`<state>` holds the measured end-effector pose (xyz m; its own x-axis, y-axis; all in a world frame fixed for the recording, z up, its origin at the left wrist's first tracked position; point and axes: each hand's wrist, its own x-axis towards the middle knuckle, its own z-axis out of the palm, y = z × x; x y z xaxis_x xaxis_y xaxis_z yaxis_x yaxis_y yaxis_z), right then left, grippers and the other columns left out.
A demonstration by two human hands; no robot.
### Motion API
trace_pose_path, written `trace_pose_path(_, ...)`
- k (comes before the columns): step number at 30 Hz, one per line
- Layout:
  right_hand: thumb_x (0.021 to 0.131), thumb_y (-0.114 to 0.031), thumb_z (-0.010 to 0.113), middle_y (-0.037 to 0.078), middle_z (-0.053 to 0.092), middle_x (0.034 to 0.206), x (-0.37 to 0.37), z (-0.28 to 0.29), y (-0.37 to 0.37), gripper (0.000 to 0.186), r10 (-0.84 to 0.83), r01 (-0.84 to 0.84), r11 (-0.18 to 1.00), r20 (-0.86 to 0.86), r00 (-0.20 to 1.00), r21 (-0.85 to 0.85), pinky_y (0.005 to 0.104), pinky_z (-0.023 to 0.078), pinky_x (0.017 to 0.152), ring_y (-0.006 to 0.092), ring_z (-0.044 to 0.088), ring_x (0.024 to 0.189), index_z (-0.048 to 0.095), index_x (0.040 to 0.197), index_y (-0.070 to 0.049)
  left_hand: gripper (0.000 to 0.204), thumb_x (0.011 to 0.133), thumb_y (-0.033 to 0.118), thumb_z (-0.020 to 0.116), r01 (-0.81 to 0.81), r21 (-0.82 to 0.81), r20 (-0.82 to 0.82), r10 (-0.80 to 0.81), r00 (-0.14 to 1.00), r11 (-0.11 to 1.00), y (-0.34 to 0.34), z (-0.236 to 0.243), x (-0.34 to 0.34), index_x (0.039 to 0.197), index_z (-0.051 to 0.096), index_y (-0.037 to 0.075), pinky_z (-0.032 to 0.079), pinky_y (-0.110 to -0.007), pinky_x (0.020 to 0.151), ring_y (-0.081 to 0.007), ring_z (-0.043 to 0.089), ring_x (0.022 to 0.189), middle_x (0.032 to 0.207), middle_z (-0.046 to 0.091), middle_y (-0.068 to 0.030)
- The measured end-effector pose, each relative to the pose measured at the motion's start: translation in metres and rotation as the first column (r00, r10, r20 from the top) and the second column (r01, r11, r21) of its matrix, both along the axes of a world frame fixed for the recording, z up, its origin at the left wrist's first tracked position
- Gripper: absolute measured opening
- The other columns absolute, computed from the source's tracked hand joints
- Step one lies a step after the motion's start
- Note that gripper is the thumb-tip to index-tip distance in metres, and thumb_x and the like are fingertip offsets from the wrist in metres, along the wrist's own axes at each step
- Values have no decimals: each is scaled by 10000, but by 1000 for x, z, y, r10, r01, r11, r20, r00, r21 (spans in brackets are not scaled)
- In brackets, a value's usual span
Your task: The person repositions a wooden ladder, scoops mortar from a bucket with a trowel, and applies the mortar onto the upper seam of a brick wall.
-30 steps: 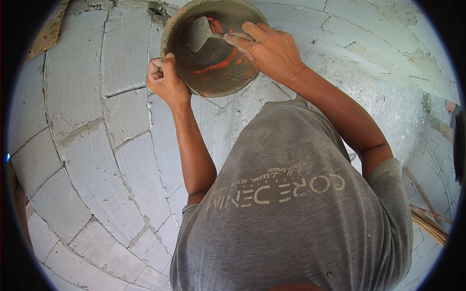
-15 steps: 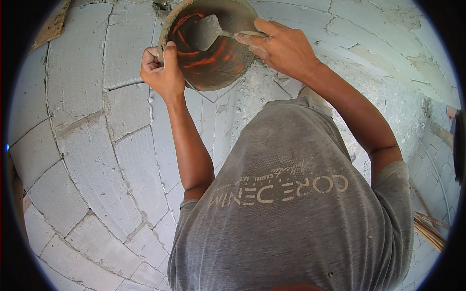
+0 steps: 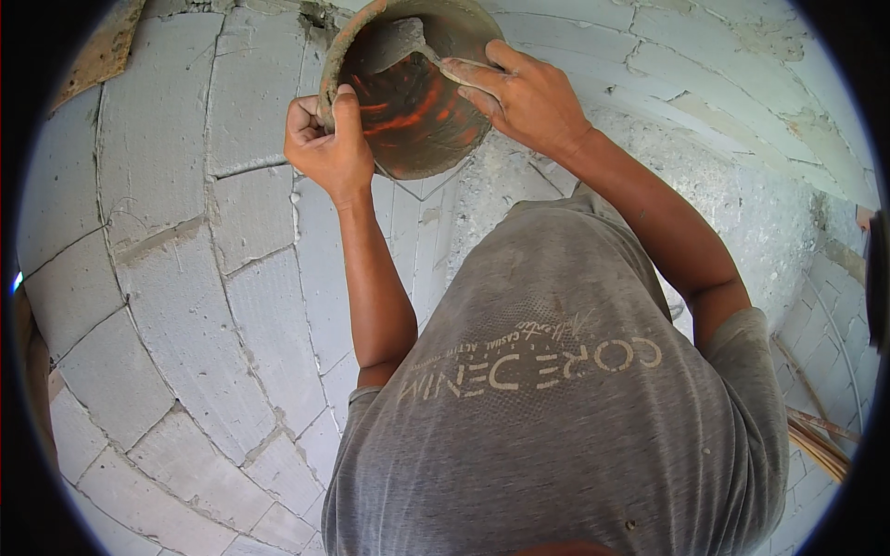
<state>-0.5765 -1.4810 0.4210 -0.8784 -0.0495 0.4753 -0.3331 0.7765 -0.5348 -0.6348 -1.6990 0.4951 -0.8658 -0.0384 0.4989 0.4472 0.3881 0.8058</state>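
While raised against the block wall [image 3: 176, 306], round mortar pan [image 3: 413, 88] sits top centre of view, tilted so its open mouth faces the camera. Inside smeared with grey mortar, orange-red streaks of bare pan showing through.

Left hand [image 3: 324, 148] clamped on pan's near-left rim, thumb hooked over the edge, fingers curled behind. Looks like the carrying grip: takes the weight and sets the tilt so the inside stays reachable.

Right hand [image 3: 524, 97] closed around handle of a trowel [image 3: 394, 46]. Handle itself mostly hidden under mortar-caked fingers. Grey blade lies inside the pan against the upper wall, flat side toward camera. Probably angled that way to scrape along the pan's curve; amount of mortar on blade hard to tell.

Both forearms reach up from a grey T-shirt [image 3: 575, 408] that fills lower right of frame, pale print across it. Pan held well above shoulder line, close to the wall face, near a rough patch of mortar at the top joint [image 3: 320, 14].

Wall: pale grey blocks, thin joints, several smeared with surplus mortar. Rougher rendered strip [image 3: 742, 204] runs to the right of the arms. Thin rods or canes [image 3: 816, 440] lean at far right edge, well apart from both hands. Brownish board edge [image 3: 97, 51] at upper left corner.
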Motion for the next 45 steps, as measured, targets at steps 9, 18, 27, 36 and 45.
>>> trace_pose_path(9, 903, -250, 710, 46, 559, 937, 19, -24, -6, 402, 62, -78, 992, 155, 986, 100, 358, 577, 660, 219, 651, 784, 680, 1303, -282, 274, 885, 98, 737, -91, -8, -78, 90, 993, 996, -3, 2, 4, 741, 509, 51, 380, -204, 588, -38, 448, 608, 680, 557, 23)
trace_pose_path(18, 917, -226, 664, 97, 598, 1025, -4, -6, -19, 368, -93, 67, 973, 108, 990, 222, 366, 587, 638, 245, 682, 797, 689, 1284, -225, 282, 848, 102, 761, -130, -98, -142, 115, 983, 987, 11, -6, 7, 719, 516, 45, 362, -201, 552, -32, 437, 588, 659, 548, 28)
trace_pose_path(27, 845, -95, 651, 124, 625, 993, -7, 14, -17, 303, -76, 71, 978, 18, 997, 199, 373, 583, 586, 263, 706, 809, 739, 1134, -116, 278, 823, 99, 779, -141, -224, -169, 104, 980, 964, 23, -6, 13, 720, 527, 39, 338, -193, 541, -24, 402, 582, 662, 525, 42)
trace_pose_path(36, 933, -220, 631, 191, 724, 1034, -9, 23, 4, 335, 218, -198, 975, 579, 786, -98, 445, 582, 726, 349, 714, 846, 710, 1236, -99, 283, 821, 71, 806, 142, -65, 13, -142, 990, 988, 10, 7, 7, 735, 537, 65, 309, -187, 537, -10, 377, 586, 656, 475, 80)
trace_pose_path(45, 968, -331, 631, 120, 708, 853, -10, 12, 24, 414, 582, 8, 766, 698, 418, -643, 341, 454, 440, 163, 568, 570, 677, 1321, -121, 269, 812, 42, 798, 353, -68, 161, -339, 927, 933, -8, 22, 3, 736, 543, 85, 305, -180, 530, 10, 386, 577, 635, 497, 79)
